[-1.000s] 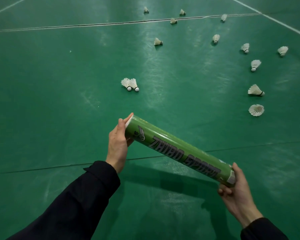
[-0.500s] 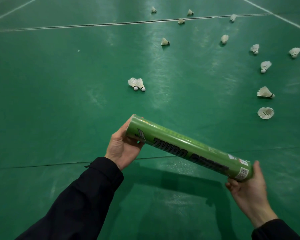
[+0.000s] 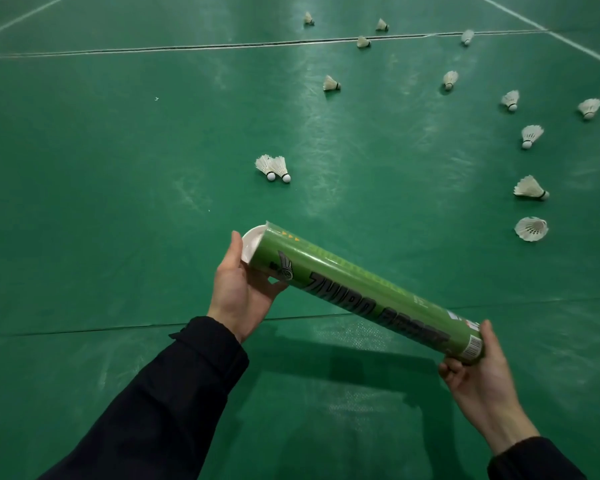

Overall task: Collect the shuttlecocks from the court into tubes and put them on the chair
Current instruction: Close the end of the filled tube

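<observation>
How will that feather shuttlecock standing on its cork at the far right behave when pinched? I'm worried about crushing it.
The upright shuttlecock is probably very light, being mostly thin white feathers. Its open skirt looks fragile, so pinching the feathers may bend them. Standing on its small rounded cork, it would likely tip over at a slight nudge.

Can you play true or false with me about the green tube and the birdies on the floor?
1. Both hands hold the green tube. True: the left hand is at the far end, the right hand at the near end.
2. The white cap sits shut on the tube. False: it has come away at the far end.
3. Two shuttlecocks lie side by side, touching. True.
4. All shuttlecocks are already in the tube. False: many still lie on the green floor.
5. The tube is red. False: it is green.
</observation>
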